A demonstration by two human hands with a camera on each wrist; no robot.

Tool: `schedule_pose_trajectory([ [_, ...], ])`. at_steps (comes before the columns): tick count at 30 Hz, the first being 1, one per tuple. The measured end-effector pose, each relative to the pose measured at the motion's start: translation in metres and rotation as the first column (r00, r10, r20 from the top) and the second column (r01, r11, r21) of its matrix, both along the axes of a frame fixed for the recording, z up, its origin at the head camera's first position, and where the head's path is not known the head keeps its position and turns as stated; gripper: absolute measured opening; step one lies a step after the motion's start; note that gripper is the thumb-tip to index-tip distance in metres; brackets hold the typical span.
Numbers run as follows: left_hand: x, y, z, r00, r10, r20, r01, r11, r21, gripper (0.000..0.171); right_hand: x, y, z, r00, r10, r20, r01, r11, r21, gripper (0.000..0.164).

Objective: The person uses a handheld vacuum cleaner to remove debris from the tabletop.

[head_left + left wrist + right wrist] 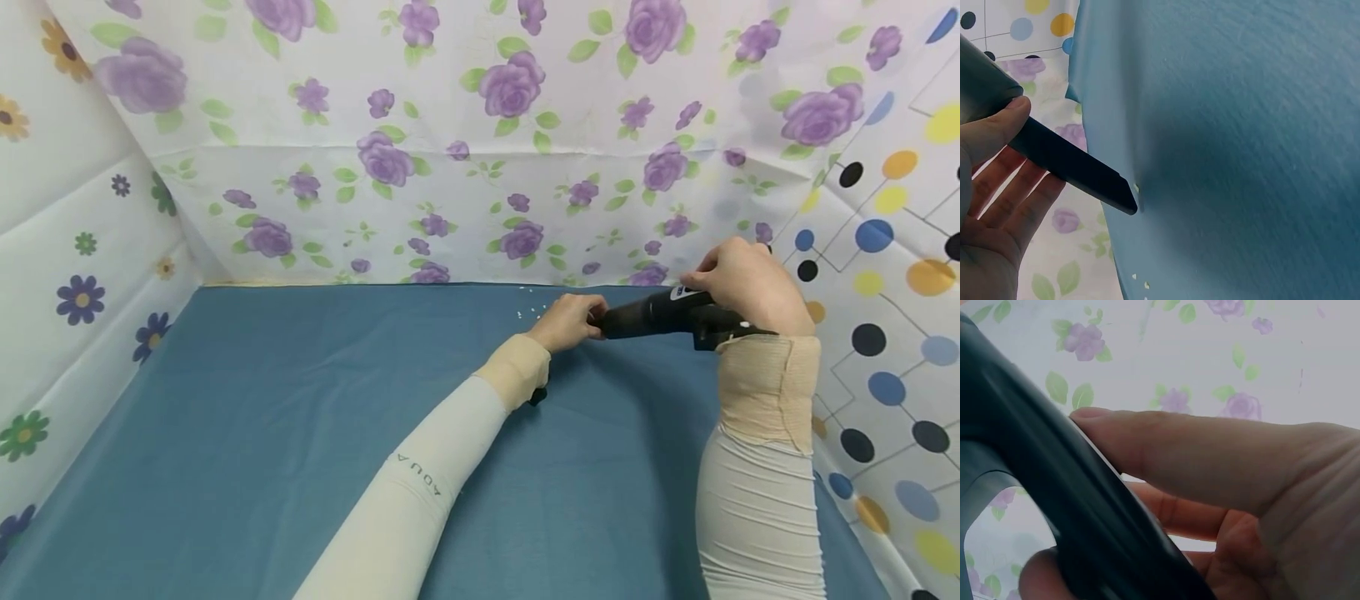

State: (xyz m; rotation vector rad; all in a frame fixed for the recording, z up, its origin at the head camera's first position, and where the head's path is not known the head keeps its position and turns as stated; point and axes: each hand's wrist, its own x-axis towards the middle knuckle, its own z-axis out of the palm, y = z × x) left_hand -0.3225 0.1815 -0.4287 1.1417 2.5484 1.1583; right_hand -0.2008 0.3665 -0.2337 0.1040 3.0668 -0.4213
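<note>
A black handheld vacuum cleaner [651, 315] is held tilted above the blue cloth, its body reaching from one hand to the other. My right hand [757, 279] grips its handle [1085, 487], the thumb lying along the top and a fingertip showing through the handle loop. At the front end, my left hand [567, 322] pinches the flat, narrow nozzle [1079, 162] between thumb and fingers. The nozzle's slanted tip points down close to the cloth; whether it touches is unclear. Small white bits [533, 312] lie scattered on the cloth just beyond the left hand.
The blue cloth [247, 417] covers the table. A flowered sheet [450, 192] hangs at the back edge, with a dotted sheet [885, 333] at the right and another flowered one [90, 250] at the left.
</note>
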Motion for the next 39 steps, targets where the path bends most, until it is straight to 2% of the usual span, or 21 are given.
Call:
schedule_pose_trajectory([
  [14,0.0,0.006,-0.002,1.0,0.008,-0.018,-0.008,1.0,-0.009,0.021,-0.002,0.006,-0.005,0.999,-0.005,-0.035,0.005,1.0,0.0,0.037],
  [26,0.003,0.0,-0.002,0.995,0.073,-0.073,-0.073,0.997,-0.001,0.023,-0.004,0.004,-0.008,1.0,-0.009,-0.014,0.009,1.0,-0.014,0.036],
  [30,0.006,-0.005,-0.002,0.988,0.126,-0.091,-0.128,0.992,-0.009,0.024,-0.007,0.004,-0.012,1.0,0.002,-0.003,-0.002,1.0,-0.027,0.038],
  [35,0.008,-0.011,-0.003,0.967,0.228,-0.111,-0.23,0.973,-0.001,0.027,-0.013,0.002,-0.018,1.0,0.027,0.008,-0.027,0.999,-0.04,0.045],
  [39,0.009,-0.015,-0.005,0.954,0.271,-0.128,-0.273,0.962,0.004,0.026,-0.018,-0.001,-0.023,0.999,0.043,0.012,-0.042,0.997,-0.065,0.045],
])
